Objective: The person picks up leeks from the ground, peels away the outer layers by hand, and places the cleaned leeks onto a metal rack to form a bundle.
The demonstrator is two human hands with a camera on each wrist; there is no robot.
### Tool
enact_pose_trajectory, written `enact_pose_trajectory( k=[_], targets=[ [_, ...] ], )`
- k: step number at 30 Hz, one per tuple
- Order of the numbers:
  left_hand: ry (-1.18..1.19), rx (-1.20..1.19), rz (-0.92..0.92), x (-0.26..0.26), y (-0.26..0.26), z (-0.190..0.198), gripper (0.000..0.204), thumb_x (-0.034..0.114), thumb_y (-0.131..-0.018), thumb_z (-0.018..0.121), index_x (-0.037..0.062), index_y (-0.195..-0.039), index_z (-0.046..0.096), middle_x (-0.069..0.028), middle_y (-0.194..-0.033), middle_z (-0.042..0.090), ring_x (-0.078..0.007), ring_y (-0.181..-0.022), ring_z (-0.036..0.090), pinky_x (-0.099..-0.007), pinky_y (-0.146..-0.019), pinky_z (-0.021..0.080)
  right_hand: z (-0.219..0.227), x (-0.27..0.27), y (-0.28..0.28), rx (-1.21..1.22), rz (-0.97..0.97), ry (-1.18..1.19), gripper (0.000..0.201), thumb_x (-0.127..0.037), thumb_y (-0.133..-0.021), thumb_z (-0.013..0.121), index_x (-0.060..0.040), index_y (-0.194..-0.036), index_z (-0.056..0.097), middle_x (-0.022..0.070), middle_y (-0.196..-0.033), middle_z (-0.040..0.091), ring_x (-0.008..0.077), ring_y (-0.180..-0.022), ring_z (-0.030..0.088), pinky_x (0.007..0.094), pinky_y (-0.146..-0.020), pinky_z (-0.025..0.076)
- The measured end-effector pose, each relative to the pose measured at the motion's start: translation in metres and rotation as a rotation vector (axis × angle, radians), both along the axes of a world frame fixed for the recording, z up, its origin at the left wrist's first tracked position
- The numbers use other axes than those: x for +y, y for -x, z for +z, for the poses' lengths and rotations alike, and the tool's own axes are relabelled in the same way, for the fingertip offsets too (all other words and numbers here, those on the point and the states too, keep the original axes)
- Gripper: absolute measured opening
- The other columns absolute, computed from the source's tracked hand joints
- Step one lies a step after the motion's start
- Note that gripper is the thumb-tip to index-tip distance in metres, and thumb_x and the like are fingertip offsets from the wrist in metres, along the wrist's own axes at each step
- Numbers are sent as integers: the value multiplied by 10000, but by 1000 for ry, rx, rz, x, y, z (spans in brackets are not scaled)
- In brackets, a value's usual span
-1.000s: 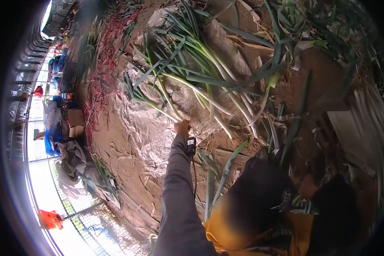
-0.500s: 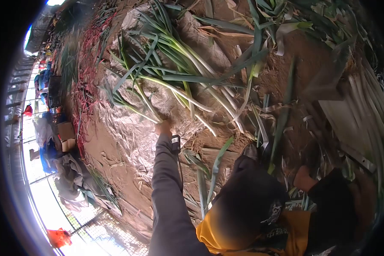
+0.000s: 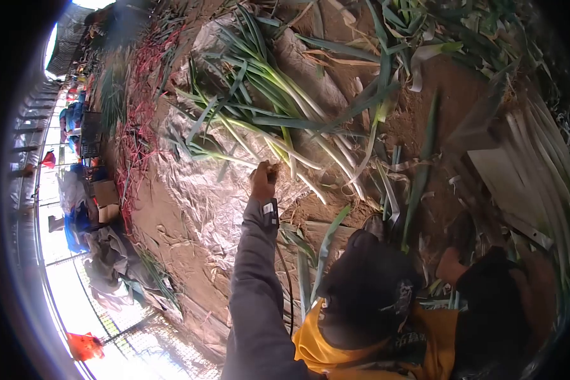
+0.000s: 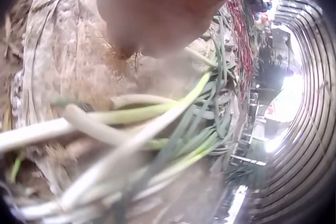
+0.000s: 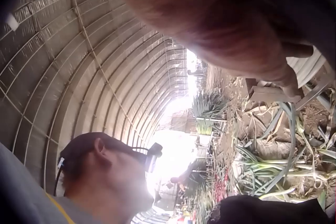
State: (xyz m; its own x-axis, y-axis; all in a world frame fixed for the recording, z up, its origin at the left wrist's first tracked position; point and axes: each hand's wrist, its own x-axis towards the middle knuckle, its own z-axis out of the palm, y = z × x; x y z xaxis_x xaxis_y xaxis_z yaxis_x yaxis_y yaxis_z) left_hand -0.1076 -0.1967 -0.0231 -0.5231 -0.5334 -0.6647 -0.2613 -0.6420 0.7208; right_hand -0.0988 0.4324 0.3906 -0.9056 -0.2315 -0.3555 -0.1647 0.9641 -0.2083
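Note:
My left hand point(image 3: 263, 182) grips a leek point(image 3: 225, 156) at its root end, with brown roots point(image 4: 125, 58) poking out below the fingers in the left wrist view. Its leaves trail left in the head view and look blurred. Beside it several leeks point(image 3: 304, 101) lie loosely heaped, white ends toward me and green tops away. In the right wrist view my right hand point(image 5: 231, 29) hangs beside a metal tray edge point(image 5: 273, 94), fingers extended and fingertips at the metal. Pale leek shafts point(image 5: 310, 69) show just past those fingers.
A crumpled pale sheet point(image 3: 196, 190) lies under the heap on bare soil. More leeks point(image 3: 538, 152) are stacked at the right, next to a flat panel point(image 3: 494, 180). Red strings point(image 3: 142, 120) and loose leaves litter the ground. A shoe point(image 3: 373, 225) stands close in front.
My left hand has shifted toward the heap, drawing the gripped leek along with it, and its leaves now blur. The head view has swung sideways a little.

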Motion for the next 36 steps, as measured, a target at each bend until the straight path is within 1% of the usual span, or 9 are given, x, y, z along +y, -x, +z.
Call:
enact_pose_trajectory(
  k=[6, 9, 10, 15, 20, 22, 24, 26, 36],
  targets=[
    [-438, 323, 74, 103, 51, 127, 28, 7, -967, 651, 14, -976, 626, -41, -812, 619, -130, -757, 616, -257, -649, 522, 16, -5, -11, -7, -51, 48, 419, -152, -880, 732, -36, -1275, 650, 204, -1060, 677, 420, -981, 654, 481, -859, 504],
    [1106, 482, -782, 185, 27, 250, 328, -76, -952, 566, -68, -1280, 575, -84, -981, 692, -137, -857, 657, -271, -771, 537, 17, 3, -14, 9, 68, 160, 420, -189, -906, 716, -42, -1293, 644, 206, -1102, 679, 424, -1050, 651, 482, -890, 510],
    [1100, 524, -787, 204, 25, 263, 328, -76, -952, 566, -68, -1280, 575, -84, -981, 692, -137, -857, 657, -271, -771, 537, 20, 2, -13, 10, 88, 233, 424, -194, -911, 714, -41, -1300, 642, 204, -1100, 680, 418, -1057, 652, 476, -893, 513],
    [-507, 624, -397, 289, -14, 377, 272, 34, -1006, 567, -20, -1271, 599, -120, -1096, 702, -224, -1001, 681, -341, -885, 559, 45, -26, 11, 92, 198, 250, 470, -209, -934, 694, -132, -1387, 595, 195, -1203, 663, 396, -1097, 656, 448, -922, 525],
    [-674, 703, -633, 349, -82, 447, 334, 16, -1003, 579, -22, -1334, 555, -165, -1267, 654, -227, -1174, 629, -372, -968, 545, 13, -85, 51, 621, 562, 443, 633, -210, -923, 702, -209, -1512, 471, 192, -1405, 569, 362, -1274, 581, 458, -1073, 491],
    [464, 716, -1032, 354, -113, 455, 349, 26, -970, 592, -15, -1315, 562, -117, -1122, 668, -203, -1053, 658, -331, -903, 543, 31, -112, 44, 324, 568, 528, 702, -134, -878, 669, -181, -1546, 456, 228, -1558, 448, 383, -1423, 462, 449, -1203, 362],
    [903, 649, -1200, 357, -133, 464, 387, 0, -936, 623, -16, -1317, 556, -100, -1058, 667, -190, -1006, 668, -306, -875, 544, -22, -130, 61, 605, 812, 597, 599, -93, -835, 683, -155, -1423, 584, 201, -1437, 565, 352, -1359, 528, 458, -1145, 416],
    [362, 350, -1070, 364, -155, 481, 413, -64, -894, 653, -23, -1292, 549, -117, -1081, 642, -202, -997, 666, -299, -849, 554, -79, -157, 80, 520, 1071, 909, 317, -168, -855, 712, -169, -1169, 668, 98, -1139, 681, 301, -1120, 655, 460, -928, 515],
    [181, 333, -1087, 340, -196, 533, 435, 164, -946, 557, -65, -1311, 497, -103, -952, 656, -156, -829, 622, -229, -740, 483, -19, -96, 128, 811, 763, 510, 109, -70, -865, 676, -146, -789, 659, 24, -711, 630, 181, -717, 673, 381, -787, 597]
  ],
)
